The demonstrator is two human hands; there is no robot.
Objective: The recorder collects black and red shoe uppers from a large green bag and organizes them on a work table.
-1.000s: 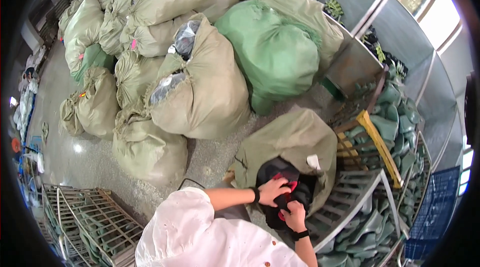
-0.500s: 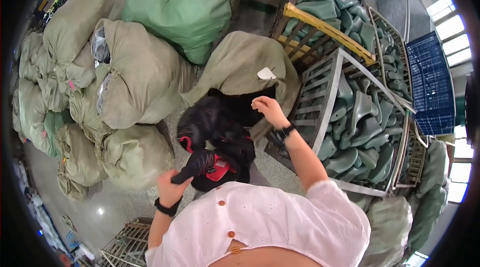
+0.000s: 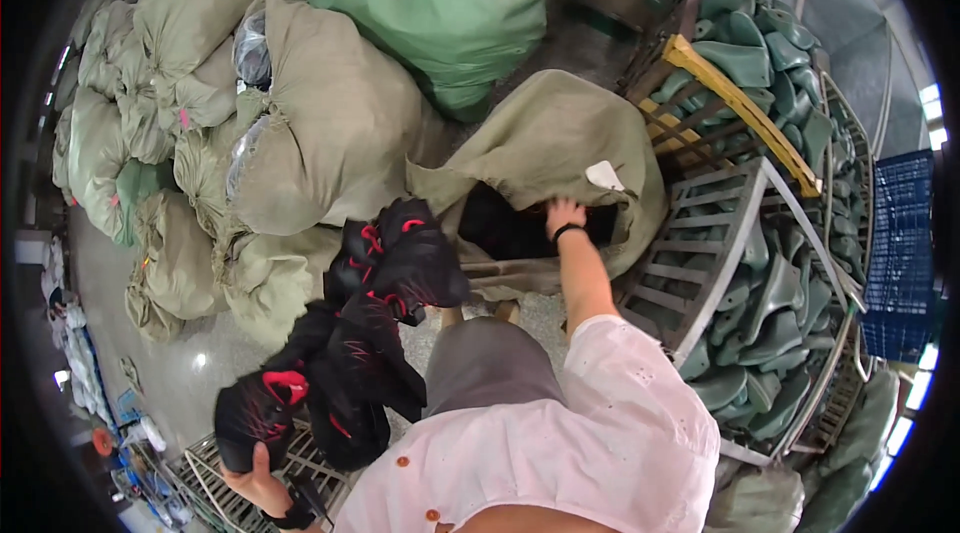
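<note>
My left hand (image 3: 255,483), low on the left, is closed on the end of a bundle of black shoe uppers (image 3: 365,363) with red linings. The bundle stretches from that hand up towards the sack and hangs beside my left leg. A tan woven sack (image 3: 540,133) lies in front of me with its mouth gaping. My right hand (image 3: 567,216) is at the upper lip of that mouth, fingers apart and touching the cloth. Inside the mouth is dark black material (image 3: 490,218), too dim to make out.
Full tan sacks (image 3: 340,123) and a large green sack (image 3: 430,13) are piled at the left and far side. Metal crates (image 3: 700,263) of green shoe lasts (image 3: 780,313) stand close on the right, one with a yellow bar (image 3: 740,113). A metal rack (image 3: 205,473) is at lower left.
The bundle of shoe uppers has moved left and towards me, away from the sack, with my left hand lower and farther left. My right hand has reached onto the sack's lip.
</note>
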